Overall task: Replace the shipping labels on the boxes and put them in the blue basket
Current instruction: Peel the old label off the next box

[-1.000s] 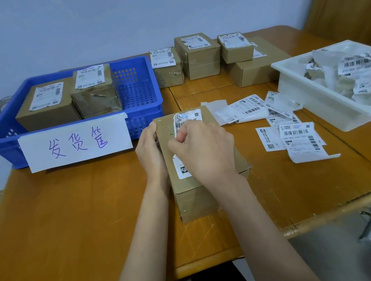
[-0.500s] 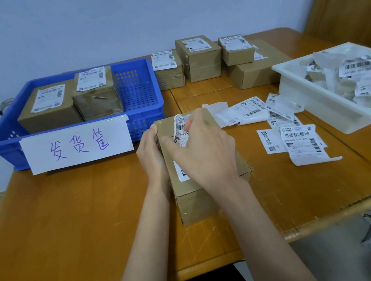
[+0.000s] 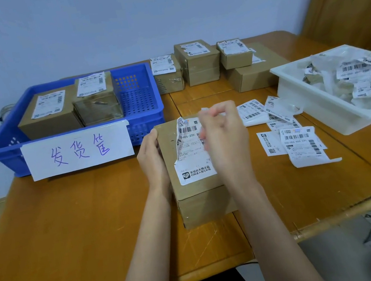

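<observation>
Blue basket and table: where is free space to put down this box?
Free: the basket's right part, beside its two boxes, and the bare table left of the held box. Crowded: loose labels to its right, the white tray, the waiting boxes behind.

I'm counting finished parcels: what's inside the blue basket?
The blue basket holds two cardboard boxes side by side at its left, each labelled on top. Its right part shows bare mesh. The paper sign hides the front wall.

Basket sign (image 3: 77,151) — "发货筐"
</observation>
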Motion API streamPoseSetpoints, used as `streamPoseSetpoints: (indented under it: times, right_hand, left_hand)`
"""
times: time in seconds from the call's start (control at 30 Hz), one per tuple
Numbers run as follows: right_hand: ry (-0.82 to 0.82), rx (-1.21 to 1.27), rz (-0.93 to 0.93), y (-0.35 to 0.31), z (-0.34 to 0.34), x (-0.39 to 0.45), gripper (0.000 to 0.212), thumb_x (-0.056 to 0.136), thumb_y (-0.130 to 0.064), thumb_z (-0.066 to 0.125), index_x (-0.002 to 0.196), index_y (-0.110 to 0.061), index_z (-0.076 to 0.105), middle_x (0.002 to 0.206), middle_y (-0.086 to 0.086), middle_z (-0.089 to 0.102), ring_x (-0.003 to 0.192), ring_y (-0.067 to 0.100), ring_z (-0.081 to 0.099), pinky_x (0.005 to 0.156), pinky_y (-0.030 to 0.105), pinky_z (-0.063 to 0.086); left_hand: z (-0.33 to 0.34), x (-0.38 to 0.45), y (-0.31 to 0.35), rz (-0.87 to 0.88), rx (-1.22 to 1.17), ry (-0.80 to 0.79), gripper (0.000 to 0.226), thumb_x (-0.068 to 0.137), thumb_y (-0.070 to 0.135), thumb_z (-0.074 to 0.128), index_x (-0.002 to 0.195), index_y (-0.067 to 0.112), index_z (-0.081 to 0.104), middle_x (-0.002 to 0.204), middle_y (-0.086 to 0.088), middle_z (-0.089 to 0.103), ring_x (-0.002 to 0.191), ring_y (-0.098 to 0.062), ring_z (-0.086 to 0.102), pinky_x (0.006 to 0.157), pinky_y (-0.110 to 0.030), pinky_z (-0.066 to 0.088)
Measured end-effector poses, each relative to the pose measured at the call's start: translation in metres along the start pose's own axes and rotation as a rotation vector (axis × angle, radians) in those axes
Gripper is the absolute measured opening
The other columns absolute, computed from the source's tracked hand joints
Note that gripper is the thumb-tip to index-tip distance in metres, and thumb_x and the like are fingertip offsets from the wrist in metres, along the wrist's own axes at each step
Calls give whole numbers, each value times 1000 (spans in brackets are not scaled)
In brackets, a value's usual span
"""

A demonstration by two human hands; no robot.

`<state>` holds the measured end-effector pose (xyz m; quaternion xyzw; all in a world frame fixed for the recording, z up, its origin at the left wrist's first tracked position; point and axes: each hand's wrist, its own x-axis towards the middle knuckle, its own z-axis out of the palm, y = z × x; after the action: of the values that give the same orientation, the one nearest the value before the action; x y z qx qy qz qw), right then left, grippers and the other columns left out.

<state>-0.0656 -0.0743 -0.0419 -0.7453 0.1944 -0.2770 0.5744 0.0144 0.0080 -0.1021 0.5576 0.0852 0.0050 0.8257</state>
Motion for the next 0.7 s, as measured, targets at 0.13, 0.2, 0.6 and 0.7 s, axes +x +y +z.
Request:
streamPoseSetpoints:
  times: [0.13,0.2,0.6,0.7]
  right_hand:
    - [-21,-489,-66,9,-9,5,23,95,-19,57,117,-18,55,110,-6,46,103,16,53,87,32,47]
    - [-96,-658,-67,10,-6,5,29,95,-19,56,124,-17,55,118,-1,42,111,18,48,96,32,43]
    - [-18,-630,-194,11,3,9,21,95,-4,52,101,-19,65,97,-7,50,96,13,46,86,36,45]
    - [-31,-618,-257,12,5,9,23,95,-2,50,97,-19,65,90,-9,50,91,11,46,86,34,44]
  left_hand:
    - [1,0,0,-5,-24,4,23,94,22,58,72,16,58,73,-2,53,65,-11,47,57,-21,40]
    - [1,1,0,-14,-34,16,24,94,22,58,72,15,59,73,-2,54,67,-13,49,58,-22,41]
    - [2,-1,1,1,-3,29,33,96,21,57,62,20,54,63,5,53,60,-8,46,56,-21,38]
    - [3,-2,1,15,8,51,36,95,21,57,59,21,52,59,8,51,56,-6,44,55,-21,37]
